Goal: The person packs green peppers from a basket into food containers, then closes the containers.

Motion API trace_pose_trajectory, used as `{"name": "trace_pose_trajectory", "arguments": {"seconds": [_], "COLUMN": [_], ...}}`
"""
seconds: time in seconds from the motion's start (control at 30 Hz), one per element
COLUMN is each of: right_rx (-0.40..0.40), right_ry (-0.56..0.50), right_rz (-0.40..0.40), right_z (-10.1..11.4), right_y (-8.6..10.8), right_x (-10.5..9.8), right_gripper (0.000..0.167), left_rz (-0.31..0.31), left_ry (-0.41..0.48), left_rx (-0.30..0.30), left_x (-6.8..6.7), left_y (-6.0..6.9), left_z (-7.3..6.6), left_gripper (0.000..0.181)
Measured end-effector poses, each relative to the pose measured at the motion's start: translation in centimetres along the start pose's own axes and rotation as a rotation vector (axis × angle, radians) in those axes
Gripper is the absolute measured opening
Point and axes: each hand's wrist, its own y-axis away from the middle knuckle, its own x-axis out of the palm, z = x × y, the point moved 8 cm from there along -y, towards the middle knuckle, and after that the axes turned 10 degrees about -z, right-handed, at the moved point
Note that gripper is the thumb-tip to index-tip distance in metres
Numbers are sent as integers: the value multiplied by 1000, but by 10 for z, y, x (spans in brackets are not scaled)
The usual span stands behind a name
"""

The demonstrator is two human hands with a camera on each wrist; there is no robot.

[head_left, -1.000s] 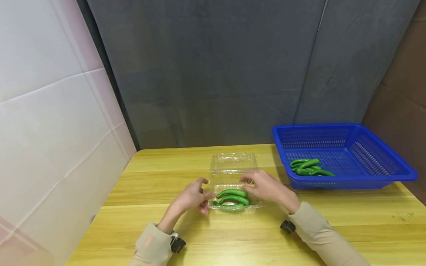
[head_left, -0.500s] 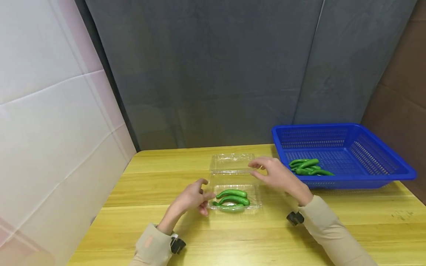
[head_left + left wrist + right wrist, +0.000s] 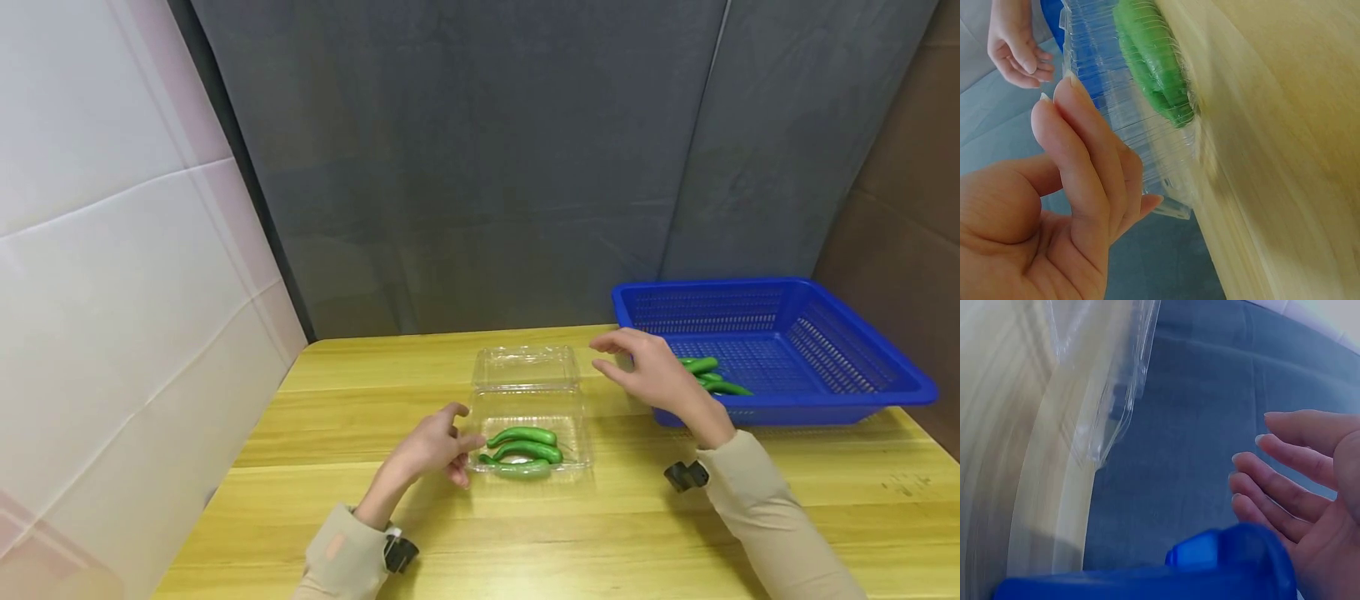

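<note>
A clear plastic clamshell box (image 3: 577,442) lies on the table with its lid (image 3: 527,367) folded back. In its base lie three green chili peppers (image 3: 525,450). My left hand (image 3: 431,446) rests at the box's left side, fingers loosely bent, thumb reaching over the rim. In the left wrist view, two fingertips point up free beside the ribbed wall; the exact contact cannot be told. My right hand (image 3: 648,371) holds nothing. Its fingers are spread and slightly bent beside the left rim of the blue plastic basket (image 3: 832,400), hiding part of the green peppers (image 3: 708,375) in it.
The wooden table (image 3: 352,392) carries everything. A dark grey curtain (image 3: 465,167) hangs behind it, a white panel (image 3: 135,233) stands at the left and a brown one (image 3: 892,208) at the right. The basket stands at the back right.
My right hand has moved from above the box, to the right and away from me, toward the basket. My left hand, the box and its peppers have stayed in place.
</note>
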Motion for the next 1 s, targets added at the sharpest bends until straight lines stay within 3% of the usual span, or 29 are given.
{"name": "trace_pose_trajectory", "arguments": {"seconds": [1.0], "right_rx": [155], "right_ry": [11], "right_rz": [-55], "right_z": [-48], "right_y": [6], "right_x": [-33], "right_gripper": [24], "left_rz": [8], "left_ry": [8], "left_rx": [9], "left_x": [0], "left_y": [-1], "left_z": [2], "left_gripper": [62]}}
